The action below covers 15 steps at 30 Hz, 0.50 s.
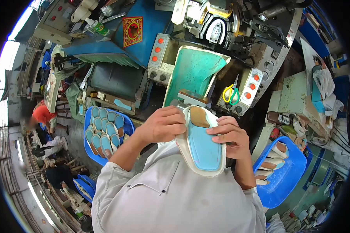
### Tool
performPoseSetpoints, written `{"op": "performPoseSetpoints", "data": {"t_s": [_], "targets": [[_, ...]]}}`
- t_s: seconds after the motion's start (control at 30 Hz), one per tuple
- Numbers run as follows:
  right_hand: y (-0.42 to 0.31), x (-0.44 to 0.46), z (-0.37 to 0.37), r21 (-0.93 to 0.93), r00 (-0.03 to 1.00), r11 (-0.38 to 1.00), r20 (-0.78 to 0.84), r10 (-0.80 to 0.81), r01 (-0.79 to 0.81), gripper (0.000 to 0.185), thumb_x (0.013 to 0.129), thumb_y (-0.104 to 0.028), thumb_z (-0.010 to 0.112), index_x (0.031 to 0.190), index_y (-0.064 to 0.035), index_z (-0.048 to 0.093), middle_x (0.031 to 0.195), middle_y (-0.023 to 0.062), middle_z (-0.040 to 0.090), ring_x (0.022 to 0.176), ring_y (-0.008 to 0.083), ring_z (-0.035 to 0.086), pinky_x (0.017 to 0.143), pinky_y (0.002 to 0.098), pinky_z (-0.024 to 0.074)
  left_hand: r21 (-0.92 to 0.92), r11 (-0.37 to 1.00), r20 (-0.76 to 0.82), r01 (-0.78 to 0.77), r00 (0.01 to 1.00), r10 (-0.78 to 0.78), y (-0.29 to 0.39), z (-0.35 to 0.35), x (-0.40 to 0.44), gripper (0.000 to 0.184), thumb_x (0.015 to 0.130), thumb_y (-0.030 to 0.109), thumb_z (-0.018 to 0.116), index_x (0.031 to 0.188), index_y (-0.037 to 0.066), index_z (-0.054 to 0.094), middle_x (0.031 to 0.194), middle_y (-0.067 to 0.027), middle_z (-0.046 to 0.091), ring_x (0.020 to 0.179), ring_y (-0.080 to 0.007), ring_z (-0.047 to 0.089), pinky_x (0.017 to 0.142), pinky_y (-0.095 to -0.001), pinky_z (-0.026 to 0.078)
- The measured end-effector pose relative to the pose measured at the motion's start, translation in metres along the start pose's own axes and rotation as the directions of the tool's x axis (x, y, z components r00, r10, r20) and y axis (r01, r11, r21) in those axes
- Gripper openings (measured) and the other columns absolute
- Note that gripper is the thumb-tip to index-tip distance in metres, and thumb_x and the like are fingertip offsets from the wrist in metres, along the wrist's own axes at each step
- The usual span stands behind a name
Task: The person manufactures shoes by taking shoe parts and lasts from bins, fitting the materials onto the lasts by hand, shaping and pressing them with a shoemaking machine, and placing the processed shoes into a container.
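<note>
At far left a person in a red top leans over the floor. Right of them stands a blue tub, packed nearly to its rim with blue-and-tan shoe pieces. Next, a panel with three red buttons sits beside the upper left edge of a green tray.

The left hand comes up here, its grip closed, fingers curled over the left rim of a shoe near the heel. The shoe is held up just below the tray's near edge, blue insole facing up, tan heel away from the wearer. The right hand has its grip around the right rim, fingers laid partly spread on the insole.

Farther right, scissors lie at the left edge of a second panel. Last, another tub holds pale shoes along its left side.
</note>
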State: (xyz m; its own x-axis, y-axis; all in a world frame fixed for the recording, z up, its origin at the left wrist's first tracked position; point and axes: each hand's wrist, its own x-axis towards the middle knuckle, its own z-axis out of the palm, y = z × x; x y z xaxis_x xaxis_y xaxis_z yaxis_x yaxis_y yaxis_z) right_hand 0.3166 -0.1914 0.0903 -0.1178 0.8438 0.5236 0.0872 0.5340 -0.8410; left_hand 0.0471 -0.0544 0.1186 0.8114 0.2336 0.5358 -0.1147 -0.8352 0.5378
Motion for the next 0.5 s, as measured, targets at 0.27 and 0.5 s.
{"op": "performPoseSetpoints", "data": {"t_s": [0.27, 0.5], "targets": [[0.001, -0.001, 0.034, 0.172, 0.867, 0.978, -0.464, 0.183, -0.114, 0.025, 0.076, -0.001, 0.089, 0.086, -0.0054, 0.067, 0.120, 0.0197, 0.067, 0.102, 0.0284, 0.067, 0.099, 0.0476, 0.0556, -0.297, 0.951, -0.341, 0.086, 0.921, -0.190, -0.019, 0.030, -0.028, 0.046, 0.068, 0.003, 0.092, 0.097, 0.009, 0.058, 0.093, -0.0072, 0.062, 0.082, -0.0261, 0.069, 0.068, -0.0350, 0.055], [-0.015, 0.005, 0.044, -0.023, 0.908, 0.969, -0.357, 0.220, -0.244, 0.034, 0.073, -0.003, 0.090, 0.091, -0.0094, 0.062, 0.125, 0.0180, 0.063, 0.105, 0.0290, 0.065, 0.094, 0.0411, 0.0543, -0.322, 0.936, -0.137, 0.143, 0.971, -0.196, -0.028, 0.000, -0.022, 0.054, 0.075, 0.011, 0.091, 0.122, 0.010, 0.065, 0.115, -0.0072, 0.074, 0.101, -0.0252, 0.070, 0.077, -0.0340, 0.057]]}}
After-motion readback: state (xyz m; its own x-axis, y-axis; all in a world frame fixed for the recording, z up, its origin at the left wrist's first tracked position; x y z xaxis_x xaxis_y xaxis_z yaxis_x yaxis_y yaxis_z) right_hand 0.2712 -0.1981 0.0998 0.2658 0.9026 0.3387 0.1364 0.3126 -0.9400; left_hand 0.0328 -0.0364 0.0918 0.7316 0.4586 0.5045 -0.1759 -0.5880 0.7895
